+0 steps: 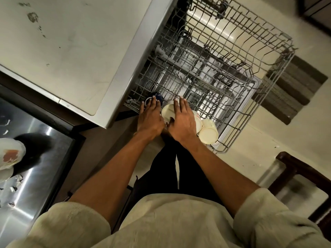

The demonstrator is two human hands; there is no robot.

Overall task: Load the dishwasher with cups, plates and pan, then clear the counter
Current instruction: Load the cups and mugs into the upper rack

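Loading is barely begun: three cream cups (208, 133) and a dark blue cup (158, 97) sit in the near corner of the rack (232, 68), left grip (149, 119) and right grip (180, 120) spread flat over them, while plates (10, 153) wait in the sink (44, 149)

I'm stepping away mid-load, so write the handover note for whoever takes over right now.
Left hand: fingers laid over the dark blue cup at the near corner of the upper rack; whether it grips is unclear.
Right hand: fingers straight, resting on a cream cup in the same rack.
Done: two more cream cups sit upside down along the rack's near edge.
Left: a dirty plate and a dark item, possibly the pan, wait in the sink. Counter shows stains.
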